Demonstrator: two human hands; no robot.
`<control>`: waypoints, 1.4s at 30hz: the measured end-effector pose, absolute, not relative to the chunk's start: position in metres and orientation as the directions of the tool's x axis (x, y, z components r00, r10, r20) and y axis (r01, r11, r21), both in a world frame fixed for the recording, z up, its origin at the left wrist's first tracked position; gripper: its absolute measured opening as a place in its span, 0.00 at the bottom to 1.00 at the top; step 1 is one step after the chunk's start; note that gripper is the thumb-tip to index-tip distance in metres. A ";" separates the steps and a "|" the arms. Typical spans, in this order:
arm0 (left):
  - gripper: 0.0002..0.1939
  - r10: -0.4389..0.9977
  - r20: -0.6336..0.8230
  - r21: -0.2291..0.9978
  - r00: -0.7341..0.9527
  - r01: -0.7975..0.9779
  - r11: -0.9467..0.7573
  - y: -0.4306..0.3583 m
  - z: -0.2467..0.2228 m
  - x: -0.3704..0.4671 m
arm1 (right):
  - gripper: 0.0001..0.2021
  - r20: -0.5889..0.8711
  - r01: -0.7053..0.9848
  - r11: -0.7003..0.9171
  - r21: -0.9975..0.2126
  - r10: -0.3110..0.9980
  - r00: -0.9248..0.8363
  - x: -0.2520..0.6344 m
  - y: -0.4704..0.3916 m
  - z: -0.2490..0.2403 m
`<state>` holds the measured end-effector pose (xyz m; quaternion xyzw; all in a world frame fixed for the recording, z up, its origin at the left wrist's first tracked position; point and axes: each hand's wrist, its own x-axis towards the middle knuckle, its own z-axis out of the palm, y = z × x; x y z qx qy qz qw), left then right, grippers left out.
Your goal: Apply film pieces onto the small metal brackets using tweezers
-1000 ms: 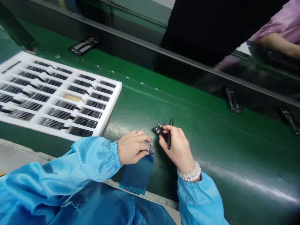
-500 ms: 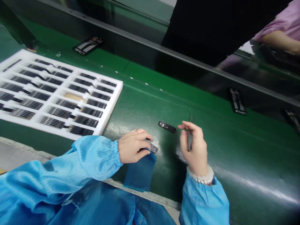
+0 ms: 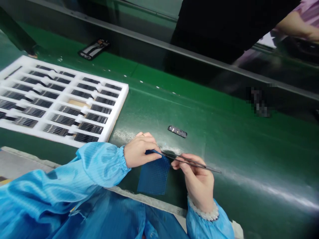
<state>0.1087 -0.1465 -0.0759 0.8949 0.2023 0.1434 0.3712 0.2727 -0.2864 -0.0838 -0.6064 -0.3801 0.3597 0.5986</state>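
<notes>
My left hand (image 3: pixel 142 151) is closed on the upper edge of a blue sheet (image 3: pixel 153 177) patterned with small squares, its thumb lying along that edge. The sheet hangs toward the front of the bench. Whatever else lies under those fingers is hidden. In my right hand (image 3: pixel 199 181) is a pair of dark tweezers (image 3: pixel 194 162), pinched between thumb and fingers. Their tips reach the sheet's edge beside my left fingertips; I cannot tell whether they grip anything. Beyond both hands, a small black phone part (image 3: pixel 177 131) rests on the green bench.
A white foam tray (image 3: pixel 126 96) of black flex-cable parts stands at the left. An open phone body (image 3: pixel 93 49) lies farther back on the green surface (image 3: pixel 149 106). A blurred dark thing (image 3: pixel 259 103) is at the right. Across the bench, another person's arm (image 3: pixel 296 26) shows.
My right hand has come down and left, turning the tweezers from upright to nearly level, tips at the sheet. The small board seen at my left fingertips is now hidden.
</notes>
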 end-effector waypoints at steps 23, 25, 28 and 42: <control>0.09 0.430 0.170 0.693 0.887 0.203 -0.691 -0.146 -0.075 0.108 | 0.08 0.087 0.196 0.006 -0.981 0.908 0.410 0.265 -0.289 -0.081; 0.09 0.429 0.165 0.692 0.888 0.206 -0.691 -0.146 -0.075 0.108 | 0.08 0.088 0.213 -0.001 -0.977 0.908 0.409 0.265 -0.289 -0.081; 0.09 0.433 0.167 0.699 0.886 0.203 -0.686 -0.146 -0.075 0.108 | 0.08 0.081 0.216 -0.011 -0.976 0.907 0.413 0.265 -0.289 -0.081; 0.09 0.421 0.178 0.698 0.889 0.188 -0.691 -0.147 -0.074 0.108 | 0.08 0.067 0.210 -0.025 -0.977 0.907 0.417 0.267 -0.289 -0.082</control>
